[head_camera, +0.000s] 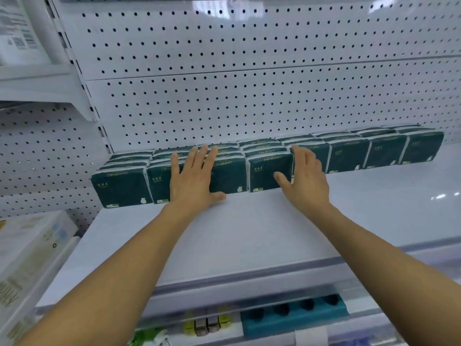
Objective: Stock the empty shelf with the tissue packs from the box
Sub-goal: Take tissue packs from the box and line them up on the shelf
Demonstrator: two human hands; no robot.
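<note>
Where the dark green plastic-wrapped tissue packs (270, 172) stand in a row along the back of the white metal shelf (249, 233), against the white pegboard panel (224, 96), both hands press flat on their fronts. Left hand (193, 179) fingers spread; right hand (305, 176) fingers straight, close together, thumb out.

Roughly eight front tissue packs (270, 172); two hands (193, 179).
</note>
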